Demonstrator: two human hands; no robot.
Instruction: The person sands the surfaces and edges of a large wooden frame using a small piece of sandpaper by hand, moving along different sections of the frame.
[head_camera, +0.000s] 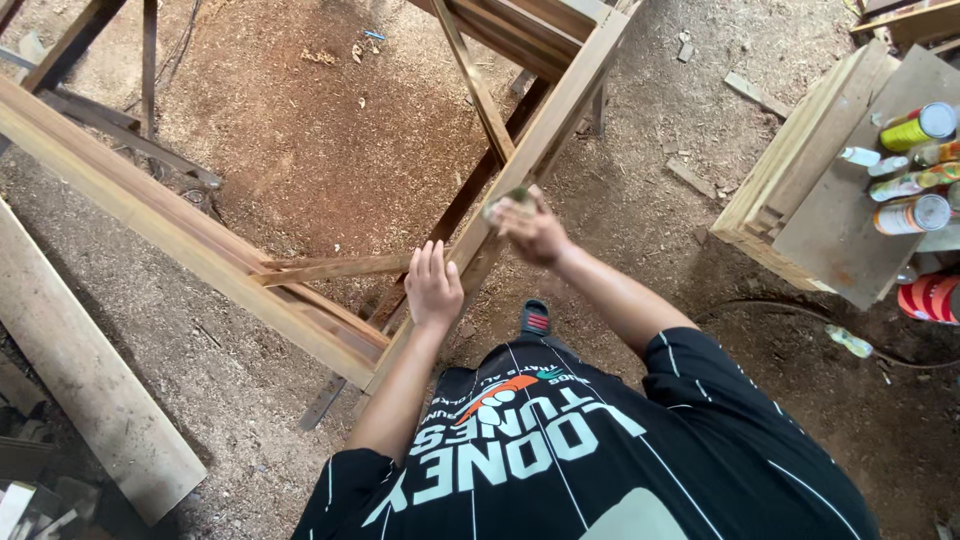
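Sawdust covers the floor (300, 150) beneath a long wooden frame (200, 240) lying across it. From the head camera, my left hand (433, 287) lies flat with fingers released on the frame's slanted rail (540, 140), seemingly to steady it. Just right of it and slightly farther from me, my right hand (532, 230) has its grip clenched on a small, blurred, greenish-grey pad (505, 203) pressed against that rail. Cans (915, 165) stand well off right on a board (850, 230).

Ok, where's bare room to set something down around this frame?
The sawdust floor inside the wooden frame is open, bordered by its rails. Floor between the frame and the bench is loose with scraps. The bench's right edge is crowded with cans. The left hand rests on the frame; the right hand holds something blurred.
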